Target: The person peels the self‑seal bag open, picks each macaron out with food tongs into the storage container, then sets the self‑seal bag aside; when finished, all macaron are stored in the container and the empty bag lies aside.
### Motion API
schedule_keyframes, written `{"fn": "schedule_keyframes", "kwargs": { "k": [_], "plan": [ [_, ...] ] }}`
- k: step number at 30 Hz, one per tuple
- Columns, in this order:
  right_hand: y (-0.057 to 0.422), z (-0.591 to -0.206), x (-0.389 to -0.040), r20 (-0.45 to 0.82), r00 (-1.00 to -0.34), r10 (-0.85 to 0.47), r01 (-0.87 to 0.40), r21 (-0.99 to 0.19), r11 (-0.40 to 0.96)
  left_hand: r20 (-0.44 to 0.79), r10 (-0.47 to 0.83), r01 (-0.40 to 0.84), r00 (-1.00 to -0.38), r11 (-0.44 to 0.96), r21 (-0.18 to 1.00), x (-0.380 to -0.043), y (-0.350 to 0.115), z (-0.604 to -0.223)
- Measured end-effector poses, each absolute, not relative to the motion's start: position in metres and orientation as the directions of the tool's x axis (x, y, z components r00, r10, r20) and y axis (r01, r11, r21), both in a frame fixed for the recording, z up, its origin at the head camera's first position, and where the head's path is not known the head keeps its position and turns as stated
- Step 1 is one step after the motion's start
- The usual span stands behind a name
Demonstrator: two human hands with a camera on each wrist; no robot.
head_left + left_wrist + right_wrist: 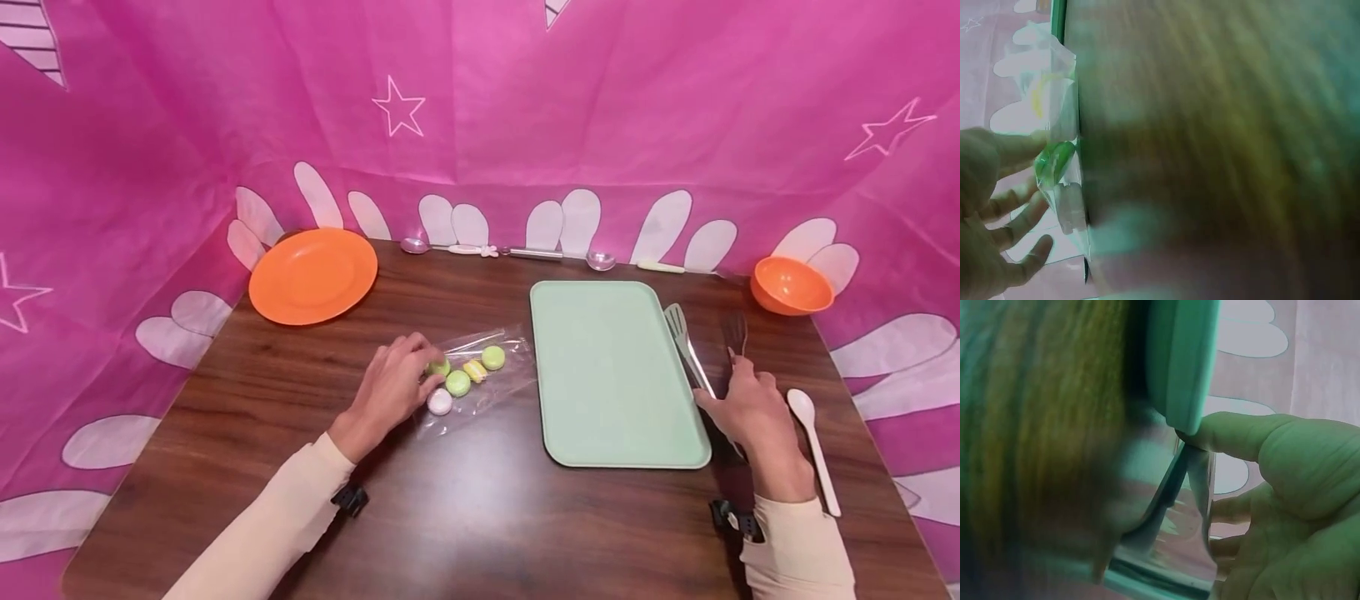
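A clear plastic bag point(504, 385) with several toy macarons lies left of the tray. My left hand point(397, 371) is at its left end, thumb and forefinger pinching around a green macaron point(1055, 164) inside; the other fingers are spread. My right hand point(753, 408) reaches over metal tongs point(697, 367) with a slotted head, beside the pale green tray point(611, 367). Its thumb touches the tongs in the right wrist view, and the fingers extend loosely on the far side. Just beyond those fingertips is a dark fork-like utensil point(735, 329), its handle hidden by the hand.
A white spoon point(813, 450) lies right of my right hand. An orange plate point(313, 277) sits at the back left, an orange bowl point(791, 286) at the back right. Along the back edge lie a spoon point(450, 248), a ladle point(558, 255) and a green-handled utensil point(662, 267).
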State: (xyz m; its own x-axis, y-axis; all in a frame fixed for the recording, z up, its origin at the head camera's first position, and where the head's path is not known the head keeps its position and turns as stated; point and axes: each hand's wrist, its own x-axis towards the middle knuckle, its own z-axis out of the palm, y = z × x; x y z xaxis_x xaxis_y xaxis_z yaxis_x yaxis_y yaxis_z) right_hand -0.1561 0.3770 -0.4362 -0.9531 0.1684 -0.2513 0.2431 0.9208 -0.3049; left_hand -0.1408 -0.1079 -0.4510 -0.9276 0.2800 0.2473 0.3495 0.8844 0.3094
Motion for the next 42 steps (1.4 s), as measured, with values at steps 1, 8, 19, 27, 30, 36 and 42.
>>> {"fn": "schedule_keyframes", "kwargs": {
  "k": [1,8,19,27,30,36,42],
  "plan": [
    [0.377,-0.436,-0.156,-0.247,-0.955,0.164,0.237,-0.305,0.922,0.258,0.293,0.364,-0.921,0.883,0.296,-0.142,-0.108,-0.451],
    [0.378,-0.436,-0.154,-0.218,-0.964,0.153,0.220,-0.333,0.917,0.380,0.273,0.405,-0.884,0.854,0.328,-0.139,-0.113,-0.448],
    [0.376,-0.404,-0.133,0.064,-0.981,0.186,0.148,-0.379,0.913,0.458,0.227,0.452,-0.860,0.756,0.473,-0.130,-0.129,-0.449],
    [0.331,-0.387,-0.126,0.343,-0.918,-0.198,-0.327,-0.374,0.868,0.420,0.305,0.478,-0.855,0.779,0.405,-0.131,-0.126,-0.450],
    [0.308,-0.383,-0.128,0.331,-0.900,-0.283,-0.401,-0.376,0.836,0.434,0.302,0.474,-0.848,0.800,0.368,-0.130,-0.124,-0.449],
    [0.278,-0.375,-0.140,0.222,-0.903,-0.368,-0.426,-0.363,0.829,0.481,0.270,0.454,-0.834,0.831,0.322,-0.129,-0.118,-0.448],
    [0.259,-0.371,-0.146,0.113,-0.886,-0.450,-0.461,-0.319,0.828,0.480,0.245,0.432,-0.842,0.840,0.329,-0.130,-0.117,-0.446]
  ]
}}
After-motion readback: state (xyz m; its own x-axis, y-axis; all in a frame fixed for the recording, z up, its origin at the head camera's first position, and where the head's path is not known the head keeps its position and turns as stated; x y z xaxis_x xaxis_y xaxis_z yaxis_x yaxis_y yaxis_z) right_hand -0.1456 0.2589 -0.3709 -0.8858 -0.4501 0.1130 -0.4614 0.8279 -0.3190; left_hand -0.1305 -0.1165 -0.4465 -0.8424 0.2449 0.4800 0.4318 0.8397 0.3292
